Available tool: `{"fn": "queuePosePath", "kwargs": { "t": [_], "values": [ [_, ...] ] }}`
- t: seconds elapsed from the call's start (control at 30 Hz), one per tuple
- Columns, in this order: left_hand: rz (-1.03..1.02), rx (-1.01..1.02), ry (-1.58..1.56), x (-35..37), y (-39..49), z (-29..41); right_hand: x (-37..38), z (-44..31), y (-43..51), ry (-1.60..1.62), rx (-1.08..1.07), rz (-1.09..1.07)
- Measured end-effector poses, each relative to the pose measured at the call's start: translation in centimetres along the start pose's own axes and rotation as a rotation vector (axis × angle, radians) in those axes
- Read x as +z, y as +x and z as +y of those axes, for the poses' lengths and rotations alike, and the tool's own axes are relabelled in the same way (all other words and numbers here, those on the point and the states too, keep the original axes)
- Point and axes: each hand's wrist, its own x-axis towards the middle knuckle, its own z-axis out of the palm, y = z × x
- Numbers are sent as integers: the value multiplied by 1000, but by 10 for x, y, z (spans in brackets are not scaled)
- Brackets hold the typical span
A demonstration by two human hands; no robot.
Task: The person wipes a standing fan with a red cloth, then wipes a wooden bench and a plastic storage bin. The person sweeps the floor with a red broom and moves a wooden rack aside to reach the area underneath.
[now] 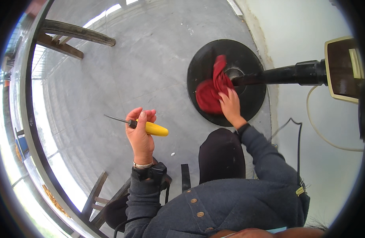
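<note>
In my left hand point(142, 134) is a thin-shafted hand tool with a yellow handle point(155, 129), a screwdriver or an awl. Its metal shaft points away to the left, above the floor. My right hand point(230, 105) grips a dark red cloth point(210, 96), blurred by motion, over the round black base point(200, 64) of a floor stand. Part of the cloth bunches up near the foot of the black pole point(270, 76). Whether the cloth presses on the base cannot be told.
The pole leads to a control box point(343, 70) with a cream frame, beside the pale wall point(298, 32). A pale cable point(309, 110) hangs there. Along the left runs a table edge point(29, 119) with wooden legs point(78, 31). My knee point(221, 157) is close to the base.
</note>
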Motion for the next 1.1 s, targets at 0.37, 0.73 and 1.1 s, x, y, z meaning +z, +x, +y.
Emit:
{"fn": "queuePosePath", "kwargs": {
  "t": [0.37, 0.73, 1.1],
  "values": [
    [-34, -65, 35, 7, -2, -12, -8, -13, 18, -80, -77, -7],
    [-110, -64, 76, 35, -19, -10, 8, -58, 46, 200, -676, -198],
    [-18, -40, 69, 17, -19, -6, 64, -62, 139, -50, -428, 1]
  ]
}}
